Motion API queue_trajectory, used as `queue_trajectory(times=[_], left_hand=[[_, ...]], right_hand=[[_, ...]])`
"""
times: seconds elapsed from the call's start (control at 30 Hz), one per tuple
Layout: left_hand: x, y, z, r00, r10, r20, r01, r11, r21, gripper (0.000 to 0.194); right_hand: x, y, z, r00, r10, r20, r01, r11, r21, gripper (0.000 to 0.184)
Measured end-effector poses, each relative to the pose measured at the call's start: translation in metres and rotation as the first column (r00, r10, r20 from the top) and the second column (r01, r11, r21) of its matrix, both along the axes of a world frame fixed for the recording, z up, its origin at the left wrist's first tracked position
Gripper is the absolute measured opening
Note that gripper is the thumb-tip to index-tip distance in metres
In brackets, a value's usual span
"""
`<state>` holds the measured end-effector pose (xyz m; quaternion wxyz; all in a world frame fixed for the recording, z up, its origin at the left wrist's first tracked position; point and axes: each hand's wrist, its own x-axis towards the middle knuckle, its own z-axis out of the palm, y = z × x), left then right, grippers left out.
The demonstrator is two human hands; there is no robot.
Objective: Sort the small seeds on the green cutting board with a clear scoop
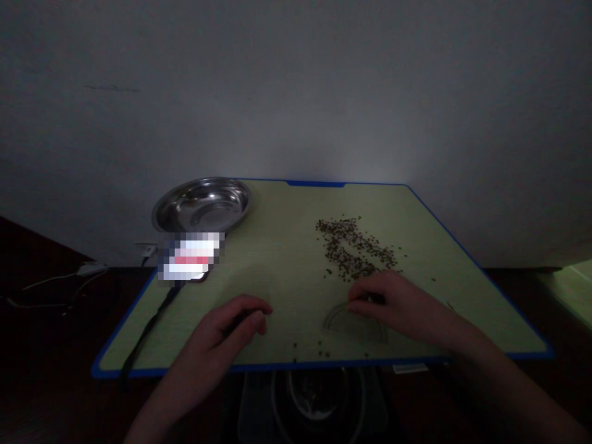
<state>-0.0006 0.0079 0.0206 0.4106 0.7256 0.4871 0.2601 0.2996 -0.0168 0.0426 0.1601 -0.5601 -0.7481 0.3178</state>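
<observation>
A small green table with a blue rim holds a scatter of small dark seeds right of centre. My right hand rests just below the seeds, fingers curled on a clear half-round plastic piece lying flat on the table. My left hand lies near the front edge with its fingers curled in; what is inside them, if anything, is hidden. A few stray seeds lie by the front edge.
A shallow steel dish stands at the table's back left corner. A blurred-out object sits before it, with a dark strap trailing off the front. A bowl shows below the table edge. Cables lie left.
</observation>
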Motion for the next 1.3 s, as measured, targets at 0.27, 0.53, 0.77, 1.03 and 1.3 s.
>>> queue_trajectory(times=[0.27, 0.53, 0.77, 1.03, 1.3], left_hand=[[-0.001, 0.001, -0.002, 1.0, -0.02, 0.018, 0.019, 1.0, 0.016, 0.021], [0.002, 0.0, 0.001, 1.0, -0.006, 0.018, 0.006, 1.0, 0.019, 0.02], [0.001, 0.001, -0.001, 1.0, -0.018, 0.025, 0.018, 1.0, 0.024, 0.02], [0.003, -0.001, 0.001, 0.999, -0.011, 0.042, 0.01, 1.0, 0.02, 0.022], [0.003, -0.002, 0.002, 0.998, -0.016, 0.055, 0.014, 1.0, 0.027, 0.02]], right_hand=[[-0.013, 0.001, -0.011, 1.0, 0.009, 0.001, -0.009, 0.999, -0.035, 0.017], [-0.022, -0.003, -0.009, 0.988, 0.14, -0.059, -0.142, 0.989, -0.031, 0.013], [-0.022, 0.003, -0.001, 0.996, 0.087, -0.038, -0.087, 0.996, 0.001, 0.015], [-0.05, 0.029, -0.001, 0.985, 0.139, 0.107, -0.148, 0.985, 0.086, 0.012], [-0.051, 0.014, -0.006, 0.973, 0.223, -0.052, -0.225, 0.974, -0.029, 0.014]])
